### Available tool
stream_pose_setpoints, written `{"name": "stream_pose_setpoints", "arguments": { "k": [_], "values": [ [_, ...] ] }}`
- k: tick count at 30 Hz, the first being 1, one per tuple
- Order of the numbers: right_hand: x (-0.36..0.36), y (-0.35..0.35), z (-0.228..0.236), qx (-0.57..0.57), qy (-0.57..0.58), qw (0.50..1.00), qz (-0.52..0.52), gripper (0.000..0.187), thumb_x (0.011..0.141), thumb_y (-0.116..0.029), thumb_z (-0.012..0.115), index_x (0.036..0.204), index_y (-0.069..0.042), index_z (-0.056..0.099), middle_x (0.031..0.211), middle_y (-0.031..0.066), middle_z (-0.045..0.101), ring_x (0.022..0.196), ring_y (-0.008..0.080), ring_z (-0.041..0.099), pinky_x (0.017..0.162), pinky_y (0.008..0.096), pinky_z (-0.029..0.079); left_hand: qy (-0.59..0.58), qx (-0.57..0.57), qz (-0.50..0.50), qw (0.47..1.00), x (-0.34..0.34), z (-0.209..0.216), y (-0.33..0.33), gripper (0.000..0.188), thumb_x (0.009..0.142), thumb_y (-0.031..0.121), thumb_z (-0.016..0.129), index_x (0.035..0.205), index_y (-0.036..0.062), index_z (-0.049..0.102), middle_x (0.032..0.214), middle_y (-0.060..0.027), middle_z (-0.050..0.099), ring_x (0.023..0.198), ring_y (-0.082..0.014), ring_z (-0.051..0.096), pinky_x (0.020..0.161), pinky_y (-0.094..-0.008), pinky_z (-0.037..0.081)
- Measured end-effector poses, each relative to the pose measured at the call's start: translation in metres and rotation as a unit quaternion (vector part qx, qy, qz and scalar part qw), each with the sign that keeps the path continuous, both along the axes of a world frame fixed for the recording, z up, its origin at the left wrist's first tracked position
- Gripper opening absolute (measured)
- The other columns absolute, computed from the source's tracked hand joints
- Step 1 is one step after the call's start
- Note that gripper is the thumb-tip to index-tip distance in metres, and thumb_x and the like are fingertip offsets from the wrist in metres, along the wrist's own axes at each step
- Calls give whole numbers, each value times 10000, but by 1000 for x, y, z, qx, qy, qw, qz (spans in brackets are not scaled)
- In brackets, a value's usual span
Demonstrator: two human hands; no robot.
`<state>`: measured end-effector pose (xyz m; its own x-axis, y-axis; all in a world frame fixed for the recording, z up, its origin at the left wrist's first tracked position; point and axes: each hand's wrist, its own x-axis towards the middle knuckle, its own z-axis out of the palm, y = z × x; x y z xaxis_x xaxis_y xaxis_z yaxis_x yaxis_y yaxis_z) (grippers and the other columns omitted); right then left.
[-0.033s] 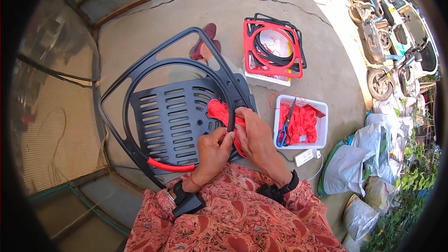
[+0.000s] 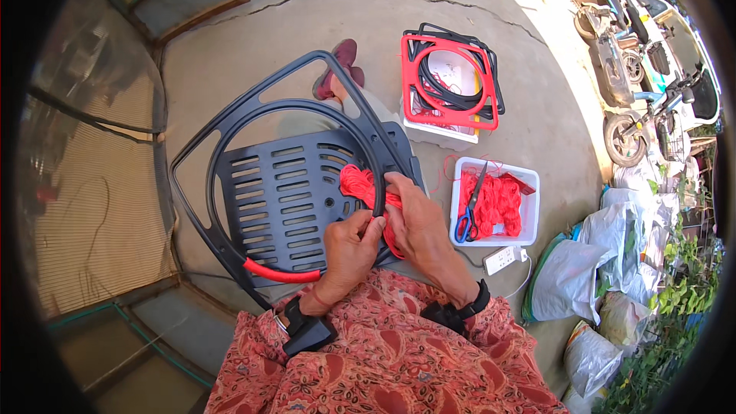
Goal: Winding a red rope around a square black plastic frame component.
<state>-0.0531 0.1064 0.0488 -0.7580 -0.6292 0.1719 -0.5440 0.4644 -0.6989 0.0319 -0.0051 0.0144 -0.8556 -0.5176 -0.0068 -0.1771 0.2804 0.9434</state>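
Note:
A black plastic frame (image 2: 223, 129), a ring inside a rounded square, is held tilted over my lap. Red cord wrapping (image 2: 281, 271) covers a short stretch of the ring's near side. My left hand (image 2: 350, 249) is closed, thumb and fingers pinching the ring's near right part. Beside it, my right hand (image 2: 420, 230) is closed around a hank of red cord (image 2: 358, 184), which runs behind and through the ring. The fingertips of both hands almost meet at the ring, and the cord strand between them is partly hidden.
Beneath the frame stands a dark slotted plastic stool or seat (image 2: 264, 176). To the right, a white tray (image 2: 534, 207) holds red cord and blue-handled scissors (image 2: 470, 211), near a power strip (image 2: 502, 260). Farther off, a white box (image 2: 441, 135) carries a red frame (image 2: 409, 84) and black ones. Sacks (image 2: 571, 276) lie right.
The black frame has shifted slightly right and its far edge a little nearer to me. Both hands keep their grip in nearly the same place.

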Motion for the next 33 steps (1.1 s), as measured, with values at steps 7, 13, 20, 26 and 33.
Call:
{"name": "stream_pose_setpoints", "arguments": {
  "k": [7, 13, 20, 26, 33],
  "values": [
    [-7, 0, 17, 20, 83, 995, 45, 340, 869, -82, 603, 1199, -25, 543, 990, 148, 595, 906, 316, 582, 752, 425, 486, -47, 34, -5, 998, -2, -8, -5, 204, 857, 160, 688, 735, 25, 597, 550, -138, 539, 439, -279, 493, 456, -377, 365],
    [-21, -22, 16, 150, 14, 987, 47, 287, 861, -223, 657, 1065, -30, 598, 907, 153, 636, 880, 332, 631, 720, 429, 491, -59, -20, -11, 998, -4, -12, -2, 186, 863, 215, 662, 774, 55, 629, 559, -140, 564, 500, -332, 570, 491, -423, 415],
    [-41, -42, 14, 197, 60, 971, 125, 307, 836, -323, 680, 950, -43, 624, 789, 180, 654, 756, 375, 648, 631, 459, 488, -55, -54, -7, 997, -3, -11, -3, 216, 860, 281, 663, 787, 78, 658, 567, -156, 573, 534, -370, 580, 514, -465, 433],
    [-49, -49, 9, 200, 96, 960, 171, 292, 785, -317, 715, 731, -38, 650, 683, 184, 640, 666, 390, 641, 587, 470, 481, -71, -86, -18, 994, -2, -11, -3, 246, 850, 299, 683, 778, 65, 659, 582, -174, 582, 555, -392, 588, 515, -485, 429],
    [-50, -56, 20, 65, -72, 992, 77, 249, 794, -254, 715, 912, -35, 690, 659, 111, 606, 614, 300, 621, 586, 403, 491, -55, -58, -23, 997, -2, -8, -5, 232, 846, 276, 683, 768, 60, 650, 597, -172, 587, 572, -394, 592, 530, -489, 428]
  ]
}}
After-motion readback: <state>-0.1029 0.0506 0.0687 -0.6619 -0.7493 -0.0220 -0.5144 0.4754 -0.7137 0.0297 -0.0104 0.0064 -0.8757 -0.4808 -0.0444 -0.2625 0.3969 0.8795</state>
